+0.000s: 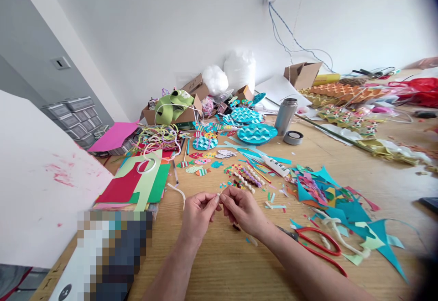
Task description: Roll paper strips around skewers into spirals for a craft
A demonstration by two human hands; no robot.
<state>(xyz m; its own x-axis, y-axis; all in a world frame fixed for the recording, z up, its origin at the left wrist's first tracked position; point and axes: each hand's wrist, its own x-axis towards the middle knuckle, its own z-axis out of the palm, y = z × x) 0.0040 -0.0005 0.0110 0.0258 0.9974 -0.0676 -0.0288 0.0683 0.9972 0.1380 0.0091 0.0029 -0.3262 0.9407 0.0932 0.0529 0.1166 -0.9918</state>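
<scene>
My left hand (199, 215) and my right hand (245, 213) meet above the wooden table, thumbs and fingers pinched together tip to tip. A tiny pale bit shows between the fingertips, too small to name. Just beyond them lie several twisted fuzzy strips (248, 176) in cream, purple and brown, among small coloured paper scraps. To the left of my left hand a white fuzzy cord (178, 192) curves on the wood. Red-handled scissors (320, 241) rest beside my right forearm, their blades partly hidden by it.
Paper fish (202, 171) and blue wavy plates (256, 134) lie farther back. A glue bottle (276, 166) and a steel flask (286, 117) stand or lie right of centre. Blue paper offcuts (345, 214) spread to the right, coloured sheets (119, 180) at left.
</scene>
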